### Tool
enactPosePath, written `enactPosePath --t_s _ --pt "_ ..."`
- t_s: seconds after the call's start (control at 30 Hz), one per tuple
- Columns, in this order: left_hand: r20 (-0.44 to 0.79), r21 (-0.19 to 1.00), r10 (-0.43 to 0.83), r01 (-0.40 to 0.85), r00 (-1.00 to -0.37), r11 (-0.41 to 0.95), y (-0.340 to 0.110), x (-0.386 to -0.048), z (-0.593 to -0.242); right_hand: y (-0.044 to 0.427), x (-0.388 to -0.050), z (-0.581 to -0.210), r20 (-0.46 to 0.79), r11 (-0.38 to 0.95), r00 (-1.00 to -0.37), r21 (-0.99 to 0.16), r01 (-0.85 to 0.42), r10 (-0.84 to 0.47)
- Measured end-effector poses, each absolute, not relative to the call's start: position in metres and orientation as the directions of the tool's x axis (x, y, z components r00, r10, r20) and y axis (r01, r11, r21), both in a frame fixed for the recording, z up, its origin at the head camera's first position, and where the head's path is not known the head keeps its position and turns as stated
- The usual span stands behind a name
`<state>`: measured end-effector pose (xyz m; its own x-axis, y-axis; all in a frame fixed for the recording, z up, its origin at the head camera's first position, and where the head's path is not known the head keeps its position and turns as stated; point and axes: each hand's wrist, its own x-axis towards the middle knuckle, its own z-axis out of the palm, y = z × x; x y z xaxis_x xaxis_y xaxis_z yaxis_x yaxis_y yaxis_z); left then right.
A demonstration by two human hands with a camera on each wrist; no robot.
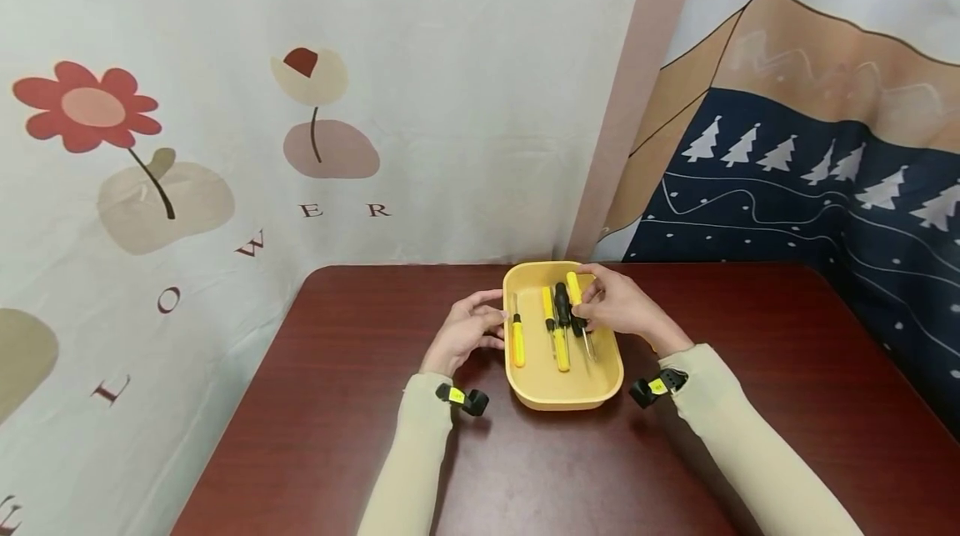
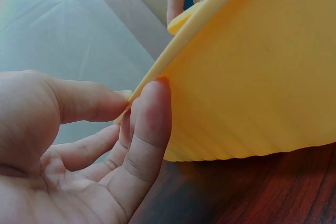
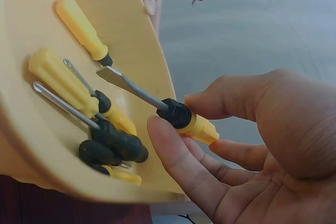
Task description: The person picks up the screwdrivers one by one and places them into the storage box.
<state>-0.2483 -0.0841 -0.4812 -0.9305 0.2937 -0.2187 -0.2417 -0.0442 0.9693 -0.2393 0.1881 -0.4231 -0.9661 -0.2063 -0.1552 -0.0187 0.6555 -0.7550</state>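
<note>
A yellow plastic tray stands on the table with several screwdrivers in it. My left hand pinches the tray's left rim between thumb and fingers, as the left wrist view shows up close. Over the tray's right side, my right hand holds a flat-bladed screwdriver by its yellow and black handle, the blade pointing down toward the tray. Lying apart along the left wall is one yellow screwdriver. In the middle, yellow-handled screwdrivers and black-handled ones lie close together, partly overlapping.
The dark red-brown table extends around the tray, whose far end is near the back edge. Behind hangs a printed curtain with flowers and letters. A black strap device sits on each wrist.
</note>
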Motion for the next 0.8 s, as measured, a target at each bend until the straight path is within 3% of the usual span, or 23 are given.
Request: enactPosePath --t_s 0.8 --pt "-0.215 0.971 0.294 -0.237 -0.931 -0.039 -0.084 -0.251 -0.485 0.151 -0.260 -0.426 -0.230 0.679 -0.940 -0.734 -0.002 -0.251"
